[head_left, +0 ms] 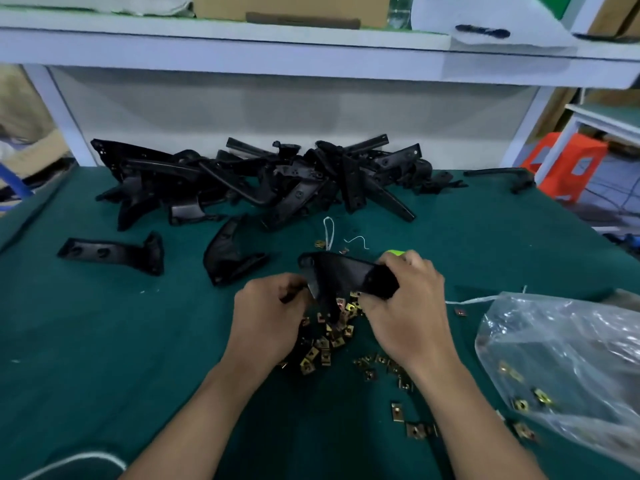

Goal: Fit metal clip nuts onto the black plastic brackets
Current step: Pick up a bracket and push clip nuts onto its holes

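Grip on one black plastic bracket [346, 275] is split between two sides, and it is held just above the loose pile of metal clip nuts [325, 344] on the green counter [138, 341], likely so the next nut is in easy reach. The right hand [405, 306] wraps its fingers round the bracket's right end to steady it, while the left hand [270, 313] curls its fingers onto the left edge (whether a nut is pinched there is hidden).
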Demonstrator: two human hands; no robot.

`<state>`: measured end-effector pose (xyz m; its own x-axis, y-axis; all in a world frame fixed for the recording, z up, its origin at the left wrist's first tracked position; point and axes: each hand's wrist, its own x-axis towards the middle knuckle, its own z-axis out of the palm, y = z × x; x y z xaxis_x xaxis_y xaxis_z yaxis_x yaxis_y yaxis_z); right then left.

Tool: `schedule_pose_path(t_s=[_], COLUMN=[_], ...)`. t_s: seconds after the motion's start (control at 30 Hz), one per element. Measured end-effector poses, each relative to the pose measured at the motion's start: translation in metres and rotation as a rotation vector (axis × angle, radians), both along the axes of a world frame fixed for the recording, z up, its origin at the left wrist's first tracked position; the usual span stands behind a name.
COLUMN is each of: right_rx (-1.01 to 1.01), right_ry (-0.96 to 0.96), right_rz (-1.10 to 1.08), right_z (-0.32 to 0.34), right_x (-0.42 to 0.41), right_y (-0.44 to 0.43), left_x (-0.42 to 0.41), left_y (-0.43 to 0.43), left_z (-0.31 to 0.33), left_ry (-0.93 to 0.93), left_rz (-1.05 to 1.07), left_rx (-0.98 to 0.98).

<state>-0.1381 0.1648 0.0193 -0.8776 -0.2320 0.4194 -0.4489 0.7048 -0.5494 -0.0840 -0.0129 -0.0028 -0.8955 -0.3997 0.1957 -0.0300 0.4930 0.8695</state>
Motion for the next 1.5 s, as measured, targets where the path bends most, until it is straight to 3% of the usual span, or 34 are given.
schedule_pose_path(t_s=[0.1,0.3,0.43,0.63,0.7,0.77,0.9,1.1,1.23,1.33,1.5], right_rx=[-0.093,-0.113,-0.187,-0.536,-0.672,-0.702,-0.671,-0.666,-0.763,-0.791,-0.827], right_ry=[0.056,0.045,0.003,-0.444,-0.655,-0.742,-0.719,-0.684,-0.740,-0.740,-0.699], right_rz=[0.039,-0.177,-0.176,-0.018,0.105,0.224,0.291,0.400,0.377,0.376,0.325], right_z=[0.002,-0.011,-0.014,-0.009,-0.006,-0.008,-0.008,-0.006,-0.007,-0.008,-0.010], right_x=[0.000,0.003,0.010,0.009,0.010,0.013,0.014,0.017,0.014,0.014,0.013], right_y=[0.005,-0.001,-0.011,-0.014,-0.016,-0.018,-0.017,-0.015,-0.014,-0.015,-0.017], left_x=[-0.002,-0.005,-0.003,0.000,0.001,0.000,0.002,0.004,0.004,0.003,0.005], left_y=[-0.001,-0.003,0.002,0.006,0.007,0.008,0.004,0.007,0.009,0.009,0.008], left_z=[-0.001,0.000,0.003,0.006,0.006,0.003,0.005,0.011,0.015,0.012,0.012], left_ry=[-0.008,0.021,0.018,0.009,-0.004,-0.014,0.004,0.001,-0.048,-0.092,-0.029], left_rz=[-0.043,-0.077,-0.133,-0.108,-0.110,-0.092,-0.057,-0.180,-0.227,-0.229,-0.209], left_rx=[0.097,0.335,0.360,0.335,0.325,0.249,0.242,0.317,0.417,0.381,0.386])
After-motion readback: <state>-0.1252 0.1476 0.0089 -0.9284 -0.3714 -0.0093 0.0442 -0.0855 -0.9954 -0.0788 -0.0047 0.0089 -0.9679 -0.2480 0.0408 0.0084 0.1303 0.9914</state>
